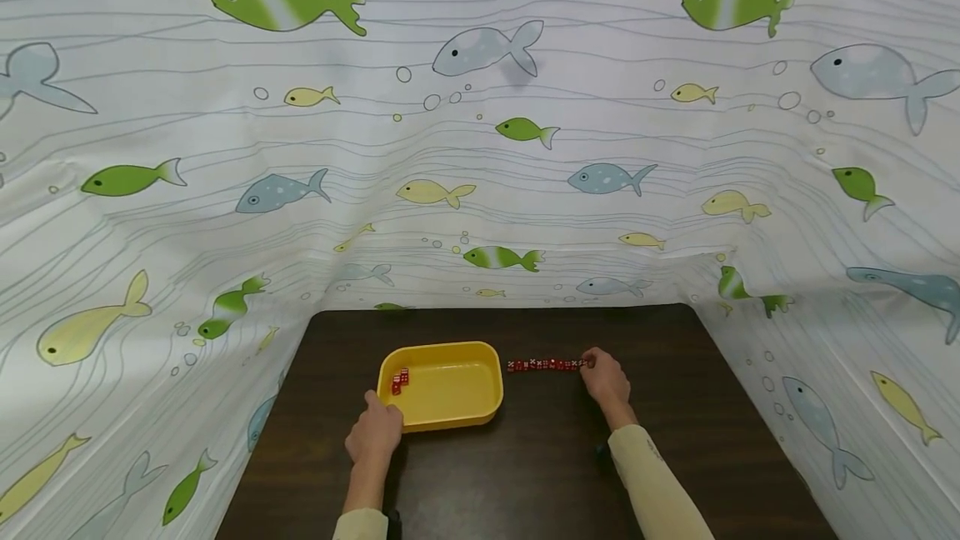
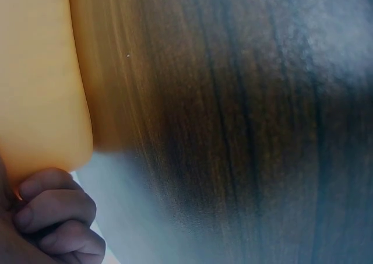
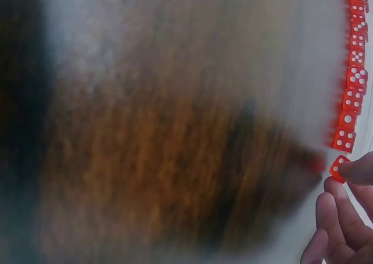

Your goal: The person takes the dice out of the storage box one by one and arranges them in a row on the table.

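My left hand [image 1: 375, 432] grips the near left corner of a yellow plastic tray [image 1: 453, 422]. In the left wrist view its fingers [image 2: 63, 207] are curled at the corner of the tray wall [image 2: 38, 101]. A few red dice [image 1: 404, 375] lie at the left inside the tray. To the right of the tray, a row of red dice [image 1: 551, 365] with white pips runs across the table. At the right end of that row, my right hand [image 1: 607, 380] pinches one red die [image 3: 338, 168] between thumb and finger. A small gap separates this die from the row's last die [image 3: 344, 140].
The dark wood-grain table [image 1: 517, 473] lies under everything. A white curtain [image 1: 480, 215] printed with green, blue and yellow fish stands behind the table and along both sides.
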Demonstrator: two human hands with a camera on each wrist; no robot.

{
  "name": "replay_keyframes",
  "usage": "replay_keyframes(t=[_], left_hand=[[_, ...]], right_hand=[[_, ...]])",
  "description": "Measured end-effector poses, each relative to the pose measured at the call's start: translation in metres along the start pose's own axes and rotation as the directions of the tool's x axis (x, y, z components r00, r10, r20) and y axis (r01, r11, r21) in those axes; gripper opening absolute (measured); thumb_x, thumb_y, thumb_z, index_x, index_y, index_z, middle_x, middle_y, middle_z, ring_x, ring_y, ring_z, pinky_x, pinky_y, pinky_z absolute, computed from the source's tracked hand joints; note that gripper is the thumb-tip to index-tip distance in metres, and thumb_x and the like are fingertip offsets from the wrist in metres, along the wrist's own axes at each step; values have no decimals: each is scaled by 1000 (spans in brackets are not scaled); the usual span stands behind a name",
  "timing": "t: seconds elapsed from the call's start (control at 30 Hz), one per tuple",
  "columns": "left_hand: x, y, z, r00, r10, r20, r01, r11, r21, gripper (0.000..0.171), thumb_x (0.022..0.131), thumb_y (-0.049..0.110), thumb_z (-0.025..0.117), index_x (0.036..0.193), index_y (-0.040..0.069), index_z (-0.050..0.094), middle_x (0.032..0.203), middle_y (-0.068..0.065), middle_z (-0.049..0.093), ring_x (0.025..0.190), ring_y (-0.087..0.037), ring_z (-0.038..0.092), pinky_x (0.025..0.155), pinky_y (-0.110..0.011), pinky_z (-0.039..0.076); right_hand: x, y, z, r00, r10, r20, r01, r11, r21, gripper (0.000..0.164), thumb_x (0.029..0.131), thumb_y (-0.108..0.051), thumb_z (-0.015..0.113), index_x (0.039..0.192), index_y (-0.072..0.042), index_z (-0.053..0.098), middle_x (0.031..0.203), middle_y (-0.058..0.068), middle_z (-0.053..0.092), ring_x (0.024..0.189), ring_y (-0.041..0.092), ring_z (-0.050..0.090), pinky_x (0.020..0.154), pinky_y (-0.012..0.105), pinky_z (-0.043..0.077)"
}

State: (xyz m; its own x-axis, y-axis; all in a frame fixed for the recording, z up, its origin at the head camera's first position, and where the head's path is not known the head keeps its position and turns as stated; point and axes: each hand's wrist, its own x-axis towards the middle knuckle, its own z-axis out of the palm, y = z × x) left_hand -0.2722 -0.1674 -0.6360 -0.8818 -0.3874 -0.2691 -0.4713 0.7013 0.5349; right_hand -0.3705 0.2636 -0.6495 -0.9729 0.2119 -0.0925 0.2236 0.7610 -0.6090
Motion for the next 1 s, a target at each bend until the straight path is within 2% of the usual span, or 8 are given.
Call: replay_keyframes(t=[0.33,0.7,0.87,1.0], left_hand=[[2,-3,1,1000,19,-21,-19,1000,2,54,107,26,40,149,-4,31,84,-19,58,69,-34,56,67,-48,44],[0,-2,0,1000,13,-9,-13,1000,-5,54,106,26,40,150,-4,31,85,-18,58,70,-35,56,68,-49,44],[-2,-1,-1,1000,6,-6,-6,1000,-8,54,106,26,41,149,-4,31,85,-19,58,71,-35,56,68,-48,44],[-2,-1,-2,1000,8,-9,-8,1000,-9,55,105,25,41,149,-6,31,85,-19,57,71,-35,56,68,-48,44]], right_hand=[[1,-2,2,1000,-20,1,20,1000,-2,29,104,-19,64,131,-11,70,121,13,72,90,29,66,82,55,50],[1,-2,0,998,-21,52,21,1000,-8,30,104,-19,63,134,-13,68,120,13,69,92,31,64,83,55,48],[-3,-9,-4,998,0,55,0,1000,3,38,105,-20,58,141,-9,63,134,20,64,102,37,64,88,61,48],[-8,-22,-3,1000,17,18,-17,999,35,40,105,-22,57,143,-6,61,141,23,58,105,40,62,92,64,48]])
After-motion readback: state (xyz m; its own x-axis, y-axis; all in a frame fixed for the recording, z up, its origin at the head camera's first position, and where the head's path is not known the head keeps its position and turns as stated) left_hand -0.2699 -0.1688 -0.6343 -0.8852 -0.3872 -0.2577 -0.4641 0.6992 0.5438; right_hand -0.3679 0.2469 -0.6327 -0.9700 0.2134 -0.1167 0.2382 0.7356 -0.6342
